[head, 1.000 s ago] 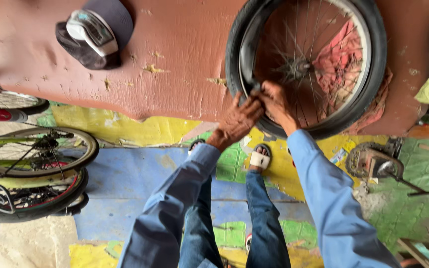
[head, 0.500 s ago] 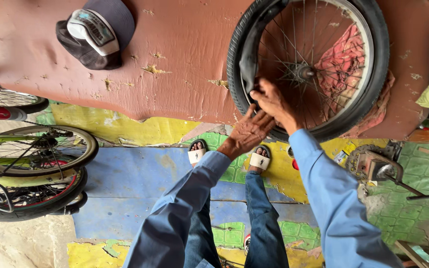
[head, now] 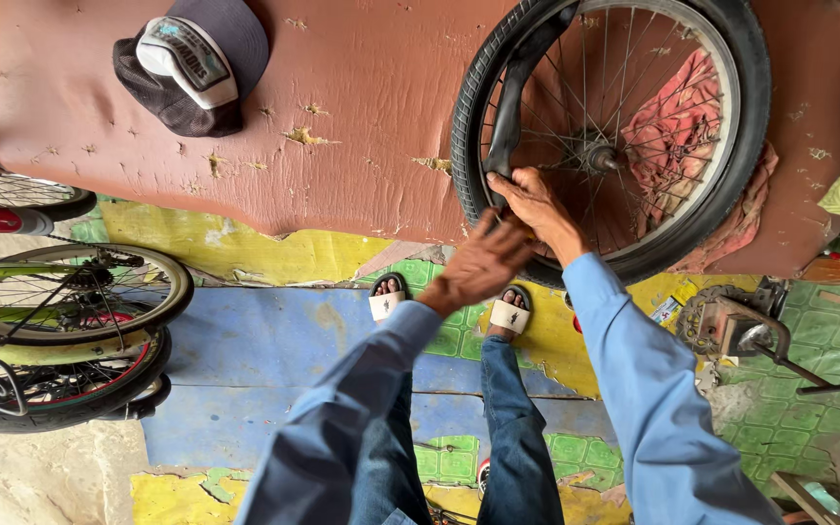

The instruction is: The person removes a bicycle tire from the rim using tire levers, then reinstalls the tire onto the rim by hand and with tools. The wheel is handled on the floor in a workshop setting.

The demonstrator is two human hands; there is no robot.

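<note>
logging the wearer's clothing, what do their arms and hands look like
Both arms are in long light blue sleeves that reach the wrists, of a plain, loose shirt fabric with no markings visible. The left hand and right hand are bare: no gloves, and no rings or watch that can be made out.

both hands (head: 512, 233) grip bicycle wheel's tyre (head: 469, 146).

Light blue long sleeves (head: 634, 389), blue jeans (head: 517, 437), white slide sandals (head: 509, 313).
</note>
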